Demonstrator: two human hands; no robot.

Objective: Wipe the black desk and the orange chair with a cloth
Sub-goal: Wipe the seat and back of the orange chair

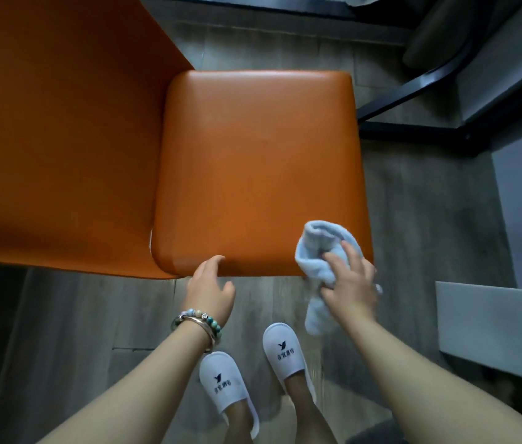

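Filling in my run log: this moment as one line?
step: wiping orange chair | left hand: on its near edge | right hand: grips cloth at its corner

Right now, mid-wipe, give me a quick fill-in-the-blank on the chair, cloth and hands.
The right hand holds the bunched light blue terry cloth at the near ___ corner of the padded orange leather chair.
The left hand touches the chair seat's near ___.
The beaded bracelets circle the ___ wrist.
The logo-printed fabric slippers are ___.
Missing words: right; edge; left; white.
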